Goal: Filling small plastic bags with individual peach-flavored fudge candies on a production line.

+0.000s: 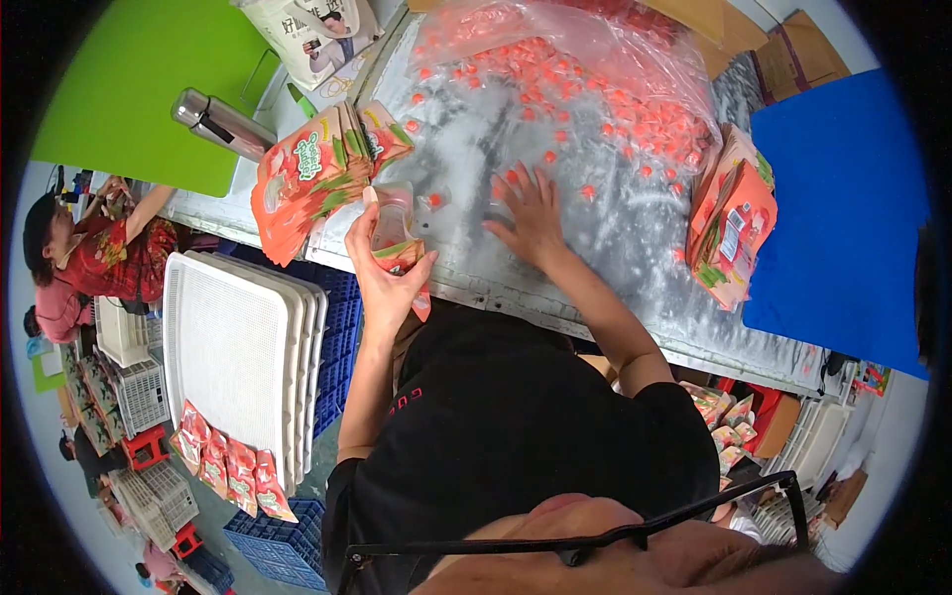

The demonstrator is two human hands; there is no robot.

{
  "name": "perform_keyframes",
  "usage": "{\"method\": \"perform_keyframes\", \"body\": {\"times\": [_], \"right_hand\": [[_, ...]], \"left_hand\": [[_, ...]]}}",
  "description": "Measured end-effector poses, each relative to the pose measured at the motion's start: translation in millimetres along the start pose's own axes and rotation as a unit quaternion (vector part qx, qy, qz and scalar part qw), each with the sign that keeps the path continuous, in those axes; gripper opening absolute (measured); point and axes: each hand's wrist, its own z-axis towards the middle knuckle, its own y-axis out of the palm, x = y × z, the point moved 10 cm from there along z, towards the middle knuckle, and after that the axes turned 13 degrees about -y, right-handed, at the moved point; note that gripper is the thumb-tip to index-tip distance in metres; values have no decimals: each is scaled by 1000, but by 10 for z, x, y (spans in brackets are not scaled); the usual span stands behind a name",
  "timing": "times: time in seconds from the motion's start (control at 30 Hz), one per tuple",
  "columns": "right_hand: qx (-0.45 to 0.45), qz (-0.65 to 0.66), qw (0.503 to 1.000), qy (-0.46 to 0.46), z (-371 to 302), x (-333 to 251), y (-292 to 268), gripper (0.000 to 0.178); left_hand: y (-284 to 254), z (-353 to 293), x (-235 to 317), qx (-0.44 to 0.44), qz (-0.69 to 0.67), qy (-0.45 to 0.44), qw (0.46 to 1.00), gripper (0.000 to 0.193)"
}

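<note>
A small red printed pouch is in my left hand, its thumb and fingers closed around the sides. A pale, partly clear part of it faces up at the table's front edge. My right hand lies over the metal tabletop with fingers spread, a wrapped red candy at its fingertips. Beyond it, many loose red candies are scattered, spilling from a large clear plastic bag. Left of my left hand sits a fanned stack of red pouches.
Another pouch stack lies at the right, beside a blue panel. A steel flask stands by a green panel. White trays with several filled pouches are at my left. Co-workers are further left.
</note>
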Motion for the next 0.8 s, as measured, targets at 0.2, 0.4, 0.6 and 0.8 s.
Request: {"method": "perform_keyframes", "body": {"times": [0.2, 0.4, 0.6, 0.8], "right_hand": [[-39, 67, 993, -94, 316, -404, 325, 73], [-1, 87, 987, -135, 546, -407, 475, 65], [158, 487, 850, 124, 308, 407, 414, 55], [1, 72, 989, -126, 495, -471, 173, 68]], "left_hand": [[-173, -23, -107, 29, -11, -19, 999, 91], [-312, -48, -167, 48, -23, -35, 998, 91], [-351, -29, -308, 49, -52, -47, 996, 90], [-270, -2, -257, 33, -48, -50, 997, 90]]}}
